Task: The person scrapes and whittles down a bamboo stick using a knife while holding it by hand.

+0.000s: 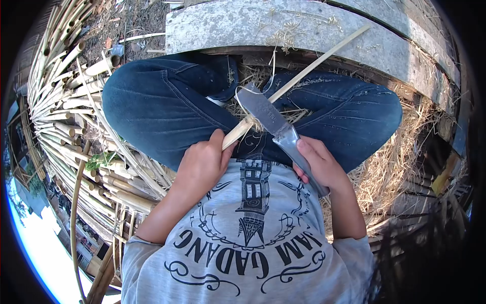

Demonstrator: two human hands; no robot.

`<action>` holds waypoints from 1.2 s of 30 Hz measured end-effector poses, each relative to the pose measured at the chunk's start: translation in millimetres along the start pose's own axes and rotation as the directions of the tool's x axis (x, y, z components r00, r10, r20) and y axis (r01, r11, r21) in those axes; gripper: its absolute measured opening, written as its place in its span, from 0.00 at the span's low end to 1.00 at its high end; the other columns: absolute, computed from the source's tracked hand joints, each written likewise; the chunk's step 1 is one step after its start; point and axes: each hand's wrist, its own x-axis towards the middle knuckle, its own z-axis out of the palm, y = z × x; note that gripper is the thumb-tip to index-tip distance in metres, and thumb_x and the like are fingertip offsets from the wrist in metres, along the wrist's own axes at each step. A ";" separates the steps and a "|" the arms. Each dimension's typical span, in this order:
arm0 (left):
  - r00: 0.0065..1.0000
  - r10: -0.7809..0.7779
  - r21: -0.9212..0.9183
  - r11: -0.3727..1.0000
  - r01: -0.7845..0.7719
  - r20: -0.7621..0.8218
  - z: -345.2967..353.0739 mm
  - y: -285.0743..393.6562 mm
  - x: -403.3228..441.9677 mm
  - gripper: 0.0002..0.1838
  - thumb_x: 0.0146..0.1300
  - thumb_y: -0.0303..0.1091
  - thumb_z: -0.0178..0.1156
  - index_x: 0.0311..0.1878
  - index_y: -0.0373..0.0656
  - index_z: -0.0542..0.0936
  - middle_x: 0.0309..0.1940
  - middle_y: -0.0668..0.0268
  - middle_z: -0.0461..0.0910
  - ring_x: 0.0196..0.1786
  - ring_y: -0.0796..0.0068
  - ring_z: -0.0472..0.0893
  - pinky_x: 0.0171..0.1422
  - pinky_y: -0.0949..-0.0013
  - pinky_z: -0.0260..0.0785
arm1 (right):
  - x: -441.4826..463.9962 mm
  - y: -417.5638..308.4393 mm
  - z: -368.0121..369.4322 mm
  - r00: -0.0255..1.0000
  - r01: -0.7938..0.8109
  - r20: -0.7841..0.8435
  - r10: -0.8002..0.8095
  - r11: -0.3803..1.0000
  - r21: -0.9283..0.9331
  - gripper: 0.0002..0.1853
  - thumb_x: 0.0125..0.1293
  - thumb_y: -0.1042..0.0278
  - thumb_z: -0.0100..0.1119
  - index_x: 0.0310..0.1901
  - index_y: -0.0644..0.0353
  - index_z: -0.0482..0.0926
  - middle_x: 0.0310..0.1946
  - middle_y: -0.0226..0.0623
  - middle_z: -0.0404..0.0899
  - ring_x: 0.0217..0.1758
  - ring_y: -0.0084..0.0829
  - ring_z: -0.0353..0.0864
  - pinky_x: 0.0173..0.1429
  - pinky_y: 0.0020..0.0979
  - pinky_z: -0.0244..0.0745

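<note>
My left hand (205,158) is wrapped round the near end of a long pale bamboo strip (316,63), which slants up and right across my lap. In my right hand (320,163) is the grey handle of a broad knife (263,112). The blade lies across the strip, a little beyond my left hand, and points up and left. Thin curled shavings (254,124) hang at the strip beside the blade. My fingertips under the strip and behind the handle are partly hidden.
My crossed legs in blue jeans (152,109) lie under the work. A weathered wooden plank (217,28) with shavings on it runs ahead of them. Many cut bamboo poles (136,201) are piled at the left. Loose straw-like shavings (387,175) cover the ground at the right.
</note>
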 end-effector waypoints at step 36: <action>1.000 0.006 -0.026 1.000 -0.005 0.007 -0.5 -0.8 0.0 0.13 0.66 0.34 0.65 0.35 0.35 0.73 0.21 0.44 0.78 0.29 0.39 0.80 0.33 0.47 0.71 | 16.1 21.0 -1.2 0.973 0.162 -0.183 -0.141 0.981 0.106 0.26 0.81 0.46 0.38 0.43 0.63 0.76 0.17 0.28 0.71 0.15 0.17 0.68 0.21 0.23 0.65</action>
